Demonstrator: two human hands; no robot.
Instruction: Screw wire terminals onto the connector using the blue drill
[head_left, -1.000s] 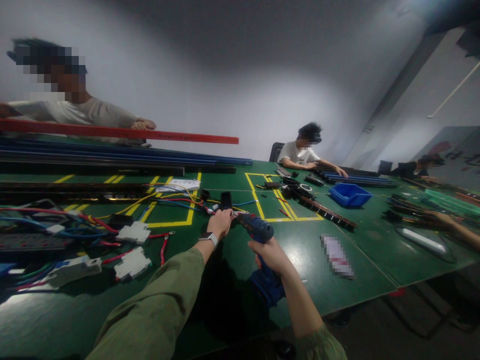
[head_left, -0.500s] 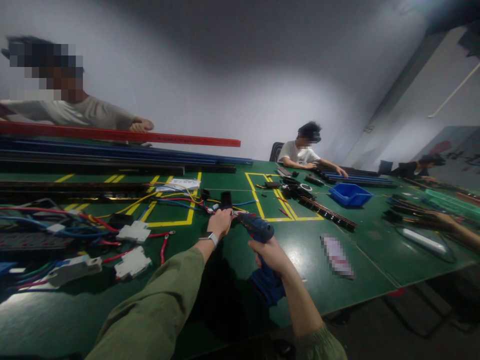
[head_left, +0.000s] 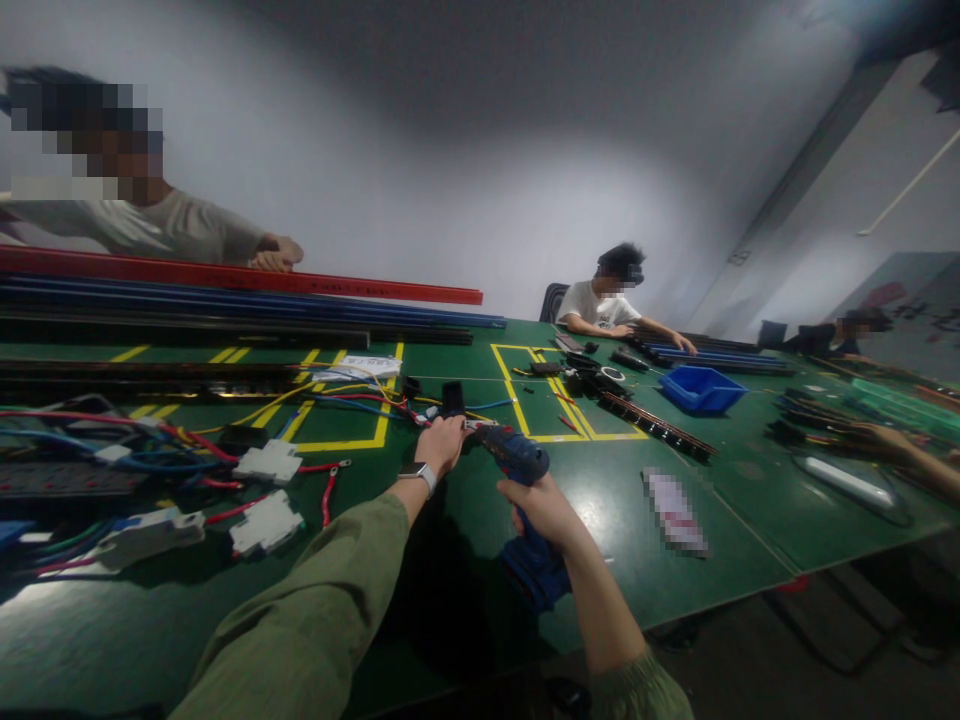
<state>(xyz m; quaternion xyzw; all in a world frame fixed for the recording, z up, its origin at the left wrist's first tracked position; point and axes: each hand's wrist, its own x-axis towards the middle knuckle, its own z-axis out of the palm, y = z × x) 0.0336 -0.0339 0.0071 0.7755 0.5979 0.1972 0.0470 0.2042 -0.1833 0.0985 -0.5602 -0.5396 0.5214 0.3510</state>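
My right hand (head_left: pixel 544 510) is wrapped round the grip of a blue cordless screwdriver (head_left: pixel 521 465), whose nose points left and away towards my left hand. My left hand (head_left: pixel 442 443), with a watch on its wrist, is closed on a small black part (head_left: pixel 452 399) with red and blue wires running from it, held down on the green table (head_left: pixel 675 590). The screwdriver's tip meets that part just beside my left fingers.
White breakers (head_left: pixel 266 522) with coloured wires lie at left. Long red, blue and black rails (head_left: pixel 240 300) run along the far left, a person's hand on the red one. A blue bin (head_left: pixel 701 390) and black parts sit at right, where other people work.
My hands and the screwdriver have stayed put. The person at the far left has shifted slightly left, and the red rail has dropped a little.
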